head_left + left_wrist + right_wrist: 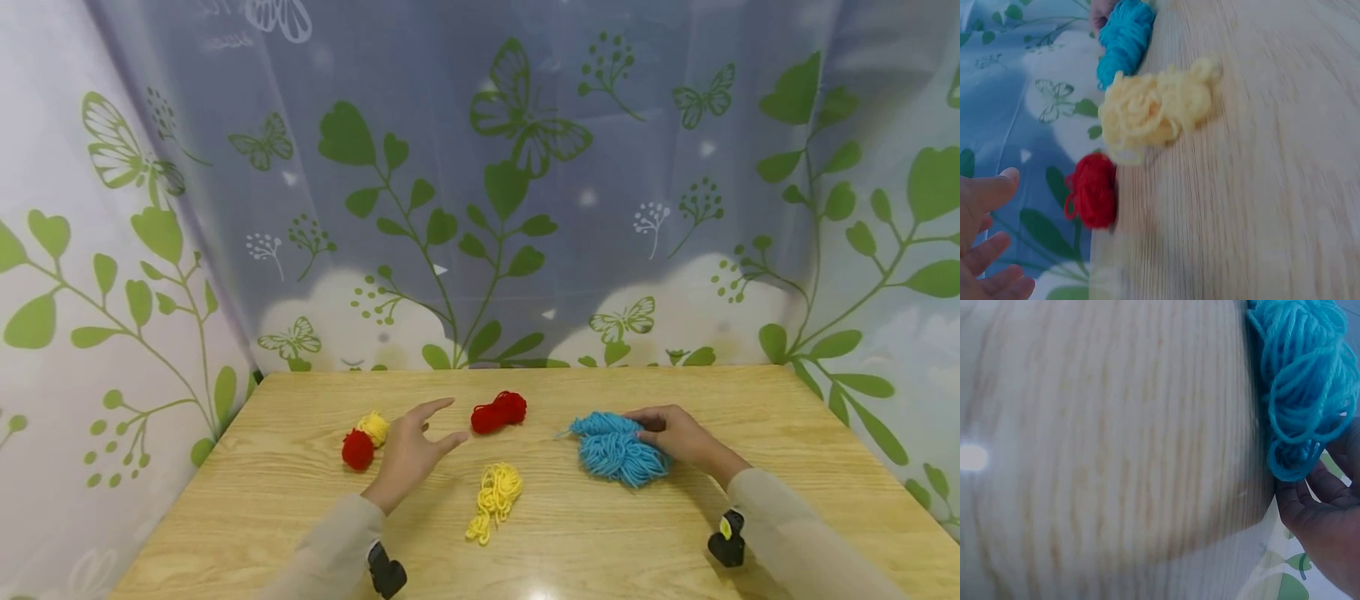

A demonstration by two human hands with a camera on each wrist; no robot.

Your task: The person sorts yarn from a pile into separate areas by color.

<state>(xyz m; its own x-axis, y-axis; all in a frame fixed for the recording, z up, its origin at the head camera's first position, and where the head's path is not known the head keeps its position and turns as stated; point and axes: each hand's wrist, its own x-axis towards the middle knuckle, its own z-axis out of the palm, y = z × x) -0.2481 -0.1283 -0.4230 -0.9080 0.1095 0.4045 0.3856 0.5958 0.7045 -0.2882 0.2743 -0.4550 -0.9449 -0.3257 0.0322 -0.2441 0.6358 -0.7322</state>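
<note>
Two bundles of blue yarn lie together on the right of the table, a back one [602,423] and a front one [621,460]. My right hand [678,435] grips the blue yarn at its right end; in the right wrist view its fingers [1300,497] curl at the looped end. Over the left part of the table, my left hand [408,460] holds nothing, thumb and forefinger spread apart. A red yarn bundle [498,413] lies just beyond its fingertips. Nearer the front is a loose yellow yarn bundle [497,498], large in the left wrist view.
Left of my left hand, a small red yarn ball [357,450] touches a yellow yarn piece [374,427], partly hidden behind it. The wooden table [562,558] ends at a patterned curtain [450,275] at the back and sides.
</note>
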